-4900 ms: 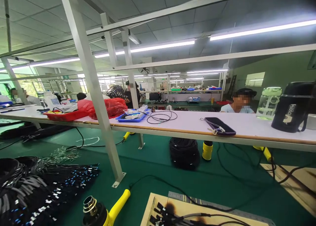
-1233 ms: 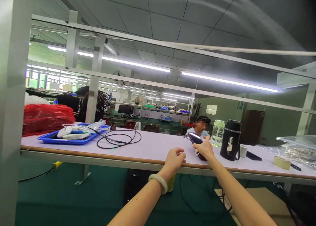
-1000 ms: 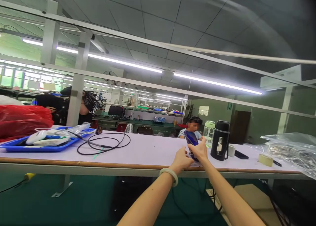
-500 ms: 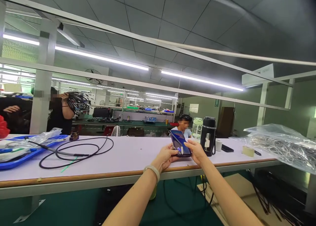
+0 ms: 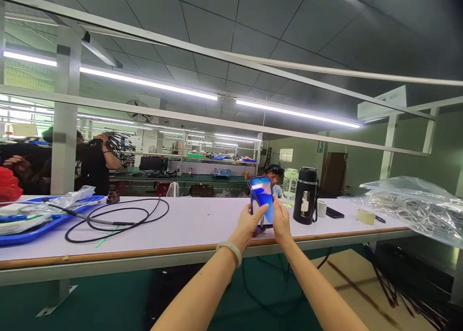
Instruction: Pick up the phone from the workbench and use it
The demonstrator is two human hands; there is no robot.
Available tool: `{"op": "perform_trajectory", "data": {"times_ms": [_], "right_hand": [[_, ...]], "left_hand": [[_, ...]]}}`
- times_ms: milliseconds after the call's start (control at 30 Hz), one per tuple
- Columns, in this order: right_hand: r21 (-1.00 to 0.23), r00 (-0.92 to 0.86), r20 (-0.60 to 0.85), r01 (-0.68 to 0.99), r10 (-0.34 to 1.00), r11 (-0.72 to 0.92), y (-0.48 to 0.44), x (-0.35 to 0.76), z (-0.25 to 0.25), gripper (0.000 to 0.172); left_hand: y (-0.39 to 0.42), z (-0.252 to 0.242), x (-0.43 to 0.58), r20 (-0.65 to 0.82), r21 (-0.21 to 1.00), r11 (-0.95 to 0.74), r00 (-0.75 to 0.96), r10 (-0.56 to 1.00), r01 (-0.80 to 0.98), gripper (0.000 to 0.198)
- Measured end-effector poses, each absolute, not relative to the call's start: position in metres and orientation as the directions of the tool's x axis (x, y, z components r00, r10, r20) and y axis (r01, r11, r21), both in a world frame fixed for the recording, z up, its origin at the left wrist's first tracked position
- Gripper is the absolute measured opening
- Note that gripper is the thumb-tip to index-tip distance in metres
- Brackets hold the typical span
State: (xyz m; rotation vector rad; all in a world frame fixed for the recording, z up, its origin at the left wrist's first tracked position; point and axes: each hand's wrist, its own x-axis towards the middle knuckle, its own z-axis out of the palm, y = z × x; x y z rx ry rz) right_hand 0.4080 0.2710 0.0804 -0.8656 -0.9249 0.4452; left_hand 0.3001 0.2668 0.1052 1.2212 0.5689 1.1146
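Long white shelf [image 5: 202,225] runs across the view, wood-coloured front edge. On it, left to right: blue tray [image 5: 32,229] with bagged bits, coiled black cable [image 5: 115,217], black flask [image 5: 306,196], small white cup [image 5: 321,208], a dark phone lying flat [image 5: 334,213], tape roll [image 5: 365,216], and a big clear plastic bag [image 5: 415,208] of metal parts at the right end.

Phone [image 5: 262,199] is held upright above the shelf's front edge, just left of the flask. Screen lit blue, faces the camera, dark case, thin cord hanging across its left side.

Left hand [image 5: 249,223] grips the phone from the lower left, fingers wrapped behind, thumb on the front. Pale bangle [image 5: 231,250] on that wrist. Right hand [image 5: 280,220] is against the phone's lower right edge, thumb up on the screen.

A person [image 5: 92,164] stands behind the shelf at far left, lifting a bundle of cables.
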Motion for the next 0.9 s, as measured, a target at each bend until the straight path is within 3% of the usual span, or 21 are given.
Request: {"op": "perform_trajectory", "data": {"times_ms": [133,333,533,667,900], "right_hand": [[-0.788,0.500,0.564,0.088,0.657,0.609,0.263,0.406,0.085,0.067],[-0.788,0.480,0.575,0.109,0.662,0.606,0.260,0.404,0.086,0.072],[-0.809,0.420,0.544,0.033,0.726,0.587,0.263,0.409,0.084,0.073],[-0.820,0.291,0.546,-0.010,0.786,0.573,0.264,0.413,0.086,0.072],[-0.881,0.235,0.450,-0.040,0.862,0.471,0.262,0.413,0.075,0.059]], "left_hand": [[0.270,0.097,0.308,0.257,0.917,-0.150,0.260,0.931,-0.368,0.052],[0.279,0.091,0.305,0.297,0.869,-0.177,0.201,0.933,-0.462,0.016],[0.276,0.096,0.299,0.210,0.821,-0.028,0.257,0.943,-0.570,0.024],[0.279,0.096,0.301,0.163,0.796,0.020,0.247,0.955,-0.605,0.017],[0.278,0.093,0.304,0.084,0.871,0.021,0.191,0.978,-0.492,0.021]]}}
